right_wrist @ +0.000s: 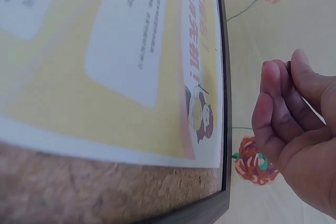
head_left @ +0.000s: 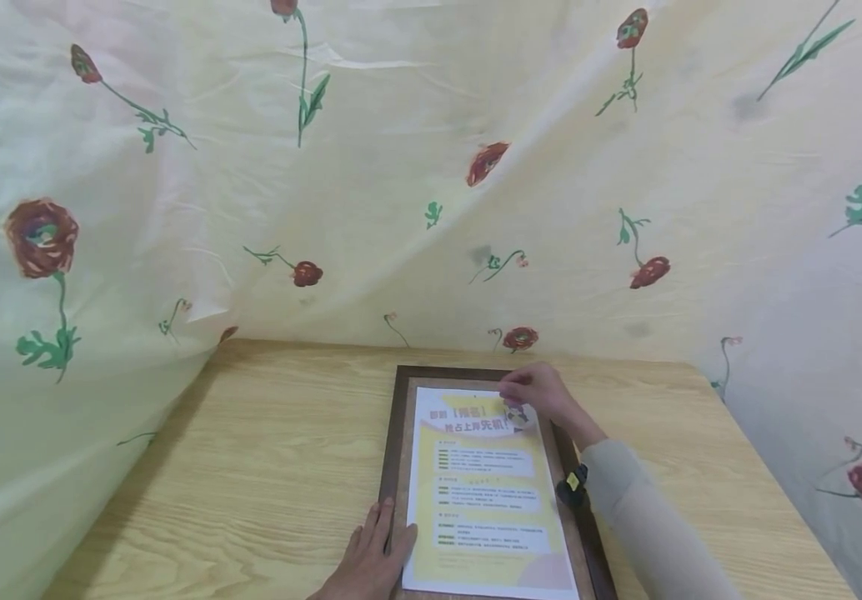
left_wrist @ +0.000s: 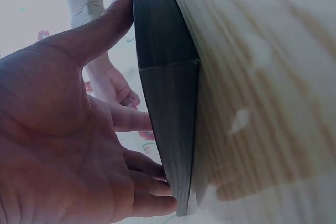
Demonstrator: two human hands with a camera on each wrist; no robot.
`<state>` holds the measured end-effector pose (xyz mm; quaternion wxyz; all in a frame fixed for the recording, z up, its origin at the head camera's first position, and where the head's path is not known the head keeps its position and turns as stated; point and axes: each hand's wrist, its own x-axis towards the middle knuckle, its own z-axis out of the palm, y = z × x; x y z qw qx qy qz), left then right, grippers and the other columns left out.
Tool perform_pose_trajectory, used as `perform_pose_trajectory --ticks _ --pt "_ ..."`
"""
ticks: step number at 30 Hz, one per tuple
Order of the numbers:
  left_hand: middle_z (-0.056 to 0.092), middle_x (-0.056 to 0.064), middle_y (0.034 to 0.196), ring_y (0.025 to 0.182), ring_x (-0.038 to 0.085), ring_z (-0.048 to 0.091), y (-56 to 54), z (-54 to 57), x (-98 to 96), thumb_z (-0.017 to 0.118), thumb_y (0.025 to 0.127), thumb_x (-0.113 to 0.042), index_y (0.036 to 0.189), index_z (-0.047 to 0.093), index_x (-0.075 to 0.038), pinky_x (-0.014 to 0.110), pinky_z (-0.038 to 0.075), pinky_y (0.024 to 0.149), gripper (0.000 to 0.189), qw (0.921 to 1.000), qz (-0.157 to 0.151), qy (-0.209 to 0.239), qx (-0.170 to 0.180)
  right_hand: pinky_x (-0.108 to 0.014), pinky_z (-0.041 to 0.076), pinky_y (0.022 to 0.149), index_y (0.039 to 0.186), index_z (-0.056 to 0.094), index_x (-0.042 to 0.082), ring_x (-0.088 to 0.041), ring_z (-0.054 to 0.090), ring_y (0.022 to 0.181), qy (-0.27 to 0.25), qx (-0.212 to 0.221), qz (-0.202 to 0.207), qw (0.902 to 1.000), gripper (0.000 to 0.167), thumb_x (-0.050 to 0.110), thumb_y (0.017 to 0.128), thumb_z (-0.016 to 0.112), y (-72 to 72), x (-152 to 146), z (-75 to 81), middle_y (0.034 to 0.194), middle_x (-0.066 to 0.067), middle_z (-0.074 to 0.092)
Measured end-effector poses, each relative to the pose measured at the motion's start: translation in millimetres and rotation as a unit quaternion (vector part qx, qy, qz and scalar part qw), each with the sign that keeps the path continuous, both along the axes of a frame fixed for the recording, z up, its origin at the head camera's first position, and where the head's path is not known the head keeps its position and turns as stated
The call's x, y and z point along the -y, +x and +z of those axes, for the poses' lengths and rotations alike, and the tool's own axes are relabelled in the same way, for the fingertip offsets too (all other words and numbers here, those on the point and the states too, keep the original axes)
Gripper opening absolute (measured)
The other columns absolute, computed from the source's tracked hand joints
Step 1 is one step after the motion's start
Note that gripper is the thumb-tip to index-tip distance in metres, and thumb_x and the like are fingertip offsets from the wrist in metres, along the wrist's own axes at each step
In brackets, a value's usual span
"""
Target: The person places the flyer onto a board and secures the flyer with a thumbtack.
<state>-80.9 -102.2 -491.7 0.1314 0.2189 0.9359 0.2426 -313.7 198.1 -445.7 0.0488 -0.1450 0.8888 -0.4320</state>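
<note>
A yellow and white printed sheet (head_left: 487, 500) lies on a cork board (head_left: 403, 467) with a dark wooden frame (head_left: 393, 433). My left hand (head_left: 374, 554) rests on the frame's left side, its thumb near the sheet's left edge. In the left wrist view, fairly straight fingers (left_wrist: 147, 182) touch the frame's dark side (left_wrist: 168, 98). My right hand (head_left: 543, 392) is above the sheet's top right corner. In the right wrist view, thumb and fingers pinch a small dark thing (right_wrist: 288, 66), mostly hidden; I cannot tell its kind.
The board lies on a light wood-grain table (head_left: 273, 450). Behind and on both sides hangs a pale cloth (head_left: 371, 192) with red flowers. A small dark device with a yellow mark (head_left: 573, 481) sits on my right wrist. A small dark dot (head_left: 474, 397) shows near the sheet's top edge.
</note>
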Motion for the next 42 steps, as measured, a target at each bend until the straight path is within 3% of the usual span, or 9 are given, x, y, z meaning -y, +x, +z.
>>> perform_pose_trajectory --ticks 7,21,31,42 --pt "0.013 0.038 0.153 0.139 0.057 0.015 1.4 -1.2 0.0 0.073 0.072 -0.070 0.145 0.041 0.002 0.073 0.028 0.100 0.108 1.0000 -0.001 0.006 -0.005 -0.034 0.057 0.072 0.105 0.072 -0.005 -0.019 0.069 0.079 0.013 -0.013 0.032 0.9993 0.016 0.003 0.091 0.068 -6.8 9.6 -0.4 0.090 -0.008 0.072" --pt "0.015 0.036 0.154 0.141 0.054 0.017 4.3 -2.4 1.0 0.069 0.073 -0.073 0.145 0.041 0.000 0.070 0.027 0.103 0.107 0.9996 0.018 0.019 0.008 -0.031 0.052 0.069 0.101 0.073 -0.003 -0.023 0.064 0.080 0.023 0.020 -0.021 0.9993 0.012 0.002 0.093 0.065 -11.5 42.2 -8.3 0.094 -0.011 0.069" --pt "0.017 0.038 0.153 0.139 0.056 0.019 8.1 -4.7 -1.4 0.064 0.080 -0.071 0.144 0.043 0.002 0.072 0.029 0.101 0.100 0.9993 0.014 0.035 -0.002 -0.027 0.047 0.065 0.100 0.075 0.000 -0.018 0.060 0.076 0.042 0.032 -0.034 0.9980 0.013 0.002 0.092 0.064 -18.3 47.3 -22.9 0.089 -0.007 0.069" --pt "0.017 0.039 0.152 0.138 0.057 0.020 7.4 -3.8 -1.1 0.062 0.081 -0.071 0.143 0.044 0.003 0.074 0.030 0.098 0.099 0.9993 0.009 0.033 -0.016 -0.030 0.048 0.069 0.099 0.076 0.002 -0.021 0.061 0.079 0.052 0.050 -0.056 0.9958 0.013 0.008 0.092 0.067 -21.1 47.1 -24.3 0.092 -0.008 0.071"
